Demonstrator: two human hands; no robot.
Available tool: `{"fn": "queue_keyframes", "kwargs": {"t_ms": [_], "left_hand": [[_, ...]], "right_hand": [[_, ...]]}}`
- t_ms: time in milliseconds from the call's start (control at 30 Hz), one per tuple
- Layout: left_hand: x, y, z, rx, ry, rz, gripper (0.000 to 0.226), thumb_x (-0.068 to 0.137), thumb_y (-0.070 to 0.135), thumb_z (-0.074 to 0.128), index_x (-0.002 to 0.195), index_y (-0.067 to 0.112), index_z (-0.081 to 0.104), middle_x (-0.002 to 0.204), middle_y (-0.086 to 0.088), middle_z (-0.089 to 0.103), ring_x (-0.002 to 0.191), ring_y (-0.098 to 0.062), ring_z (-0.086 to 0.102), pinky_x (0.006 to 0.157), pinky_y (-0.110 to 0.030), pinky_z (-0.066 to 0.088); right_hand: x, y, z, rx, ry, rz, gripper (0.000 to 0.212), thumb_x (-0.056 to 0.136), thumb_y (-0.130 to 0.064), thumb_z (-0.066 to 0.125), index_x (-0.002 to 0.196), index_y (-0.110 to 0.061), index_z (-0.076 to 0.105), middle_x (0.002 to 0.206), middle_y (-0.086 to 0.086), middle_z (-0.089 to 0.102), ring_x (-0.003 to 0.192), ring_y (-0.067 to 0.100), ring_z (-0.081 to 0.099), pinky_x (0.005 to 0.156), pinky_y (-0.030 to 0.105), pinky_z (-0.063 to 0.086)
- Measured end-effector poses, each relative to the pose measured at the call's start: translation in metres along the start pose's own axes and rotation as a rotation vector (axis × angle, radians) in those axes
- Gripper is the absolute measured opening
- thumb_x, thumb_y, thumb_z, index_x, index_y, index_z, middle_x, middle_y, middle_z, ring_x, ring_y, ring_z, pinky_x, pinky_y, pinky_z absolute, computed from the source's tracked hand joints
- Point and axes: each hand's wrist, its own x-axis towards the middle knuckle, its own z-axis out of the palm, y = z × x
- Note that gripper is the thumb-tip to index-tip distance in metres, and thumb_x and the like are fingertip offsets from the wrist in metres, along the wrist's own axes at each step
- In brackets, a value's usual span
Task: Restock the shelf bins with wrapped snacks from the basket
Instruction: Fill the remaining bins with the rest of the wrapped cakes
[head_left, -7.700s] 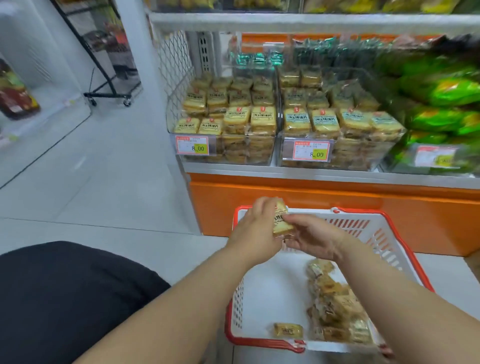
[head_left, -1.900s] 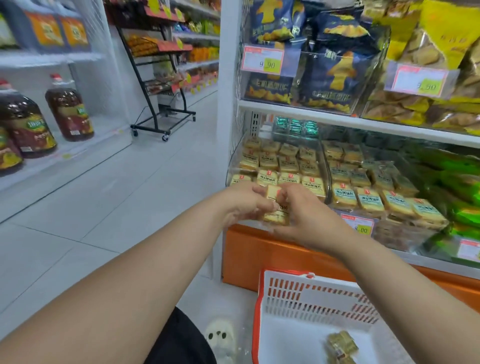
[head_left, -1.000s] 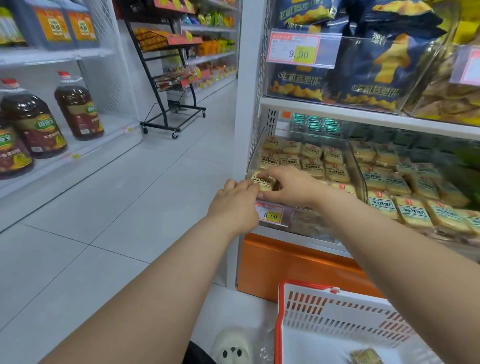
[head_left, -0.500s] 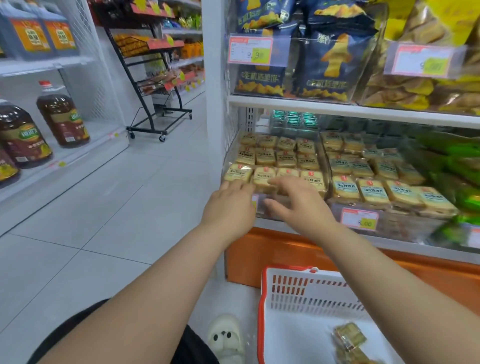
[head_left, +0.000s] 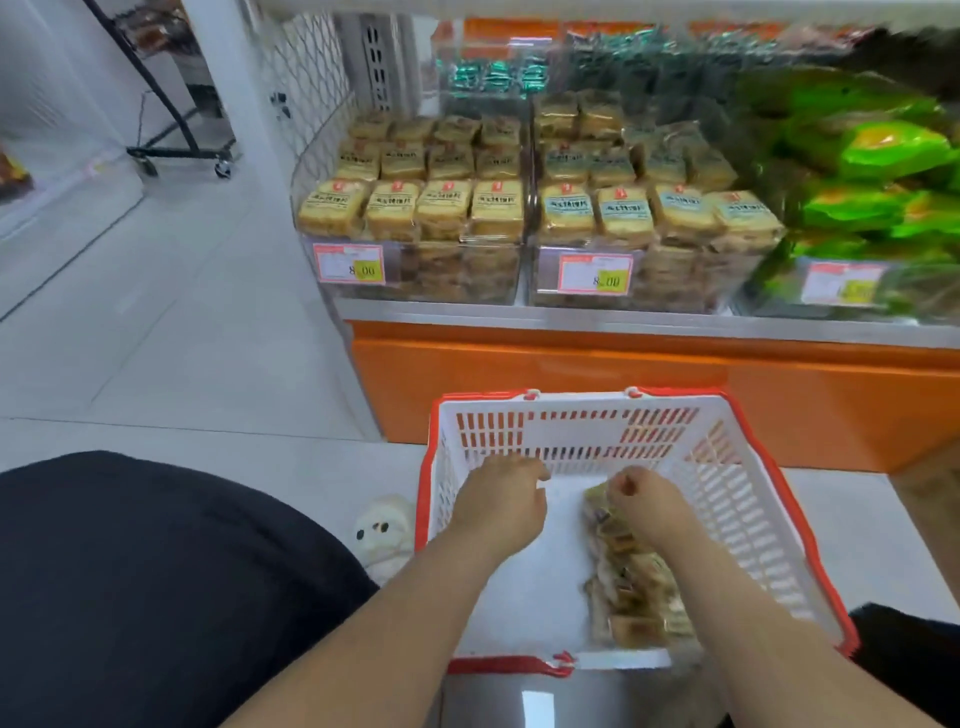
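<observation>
Basket (head_left: 737, 499): white slotted plastic, red rim, on the floor against the orange shelf base (head_left: 623, 374); both hands inside it.
Basket contents: loose heap of wrapped snacks (head_left: 631, 592) along its right side, running from mid-floor to the near right corner; left half of its floor bare.
Left hand (head_left: 501, 501): low over the bare left half, fingers curled under, nothing visible in them.
Right hand (head_left: 641, 501): on the far end of the heap, fingers bent down into the wrappers; blur, cannot tell if a pack is actually gripped.
Left bin (head_left: 415, 275): clear, at the shelf's left end, full of tan snack packs in rows, price tag (head_left: 349, 264) on its front.
Middle bin (head_left: 675, 280): just beside it, same kind of packs with bluish labels, also tagged.
Right bin (head_left: 841, 283): green bags (head_left: 883, 150) heaped up, blurred.
Back of shelf: small teal-wrapped items (head_left: 493, 78) behind the left bin.
</observation>
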Motion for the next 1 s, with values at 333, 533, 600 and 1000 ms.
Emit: {"fn": "queue_keyframes", "kwargs": {"t_ms": [333,533,600,1000], "left_hand": [[0.028,-0.011,0.044,-0.058,-0.091,-0.103,0.034,0.100,0.026,0.046,0.133,0.025,0.057,0.135,0.003,0.056,0.127,-0.020,0.046,0.104,-0.038,0.042],[0.036,-0.021,0.047,-0.115,-0.073,-0.153,0.032,0.100,0.025,0.047,0.131,0.026,0.057,0.132,0.007,0.058,0.127,-0.014,0.046,0.103,-0.035,0.043],[0.037,-0.022,0.048,-0.130,-0.067,-0.154,0.032,0.100,0.024,0.048,0.131,0.026,0.057,0.131,0.007,0.058,0.126,-0.013,0.047,0.103,-0.033,0.043],[0.034,-0.014,0.031,-0.474,-0.114,-0.205,0.076,0.089,0.030,0.069,0.151,0.024,0.026,0.152,-0.003,0.027,0.137,-0.022,0.035,0.112,-0.035,0.033]], "right_hand": [[0.064,0.033,0.046,-0.260,-0.051,0.112,0.047,0.089,-0.034,0.054,0.128,-0.010,0.043,0.130,0.013,0.041,0.118,0.034,0.045,0.097,0.042,0.042],[0.091,0.043,0.079,-0.413,-0.114,0.114,0.058,0.088,-0.032,0.056,0.135,-0.009,0.031,0.136,0.013,0.036,0.123,0.032,0.039,0.096,0.042,0.041],[0.095,0.045,0.081,-0.416,-0.051,0.120,0.048,0.091,-0.025,0.049,0.133,-0.009,0.033,0.134,0.013,0.039,0.120,0.032,0.041,0.096,0.043,0.041],[0.055,-0.007,0.009,1.301,-0.639,0.295,0.037,0.086,-0.022,0.052,0.120,-0.008,0.053,0.121,0.025,0.063,0.094,0.037,0.068,0.079,0.043,0.059]]}}
